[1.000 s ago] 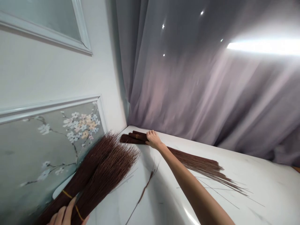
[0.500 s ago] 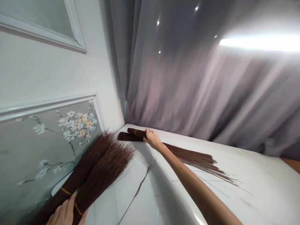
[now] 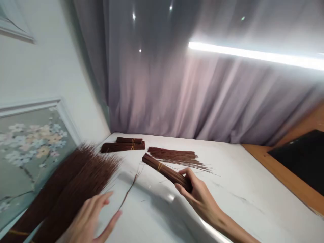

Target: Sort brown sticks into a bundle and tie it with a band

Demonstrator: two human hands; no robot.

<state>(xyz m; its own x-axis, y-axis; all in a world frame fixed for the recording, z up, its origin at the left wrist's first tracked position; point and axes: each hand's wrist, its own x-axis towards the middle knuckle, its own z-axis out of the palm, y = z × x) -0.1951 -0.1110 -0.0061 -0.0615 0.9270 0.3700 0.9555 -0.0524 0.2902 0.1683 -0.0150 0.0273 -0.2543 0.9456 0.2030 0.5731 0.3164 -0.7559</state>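
My right hand (image 3: pixel 193 189) is wrapped round the near end of a short brown stick bundle (image 3: pixel 164 171) tied with a yellow band, held above the white table (image 3: pixel 227 168). My left hand (image 3: pixel 97 216) has its fingers apart and holds nothing, beside two large bushy bundles (image 3: pixel 76 179) at the lower left. Near its thumb lies a thin branched twig (image 3: pixel 129 190). Farther back sit two short banded bundles (image 3: pixel 124 146), and to their right a loose spread of sticks (image 3: pixel 174 154).
A purple-grey curtain (image 3: pixel 162 94) hangs behind the table. On the left stands a wall with a framed flower panel (image 3: pixel 37 141). A wooden surface with a black panel (image 3: pixel 301 162) is at the right.
My right hand has come nearer with a short bundle in its grip. My left hand has let go of the large bundles and opened. The view has turned to the right.
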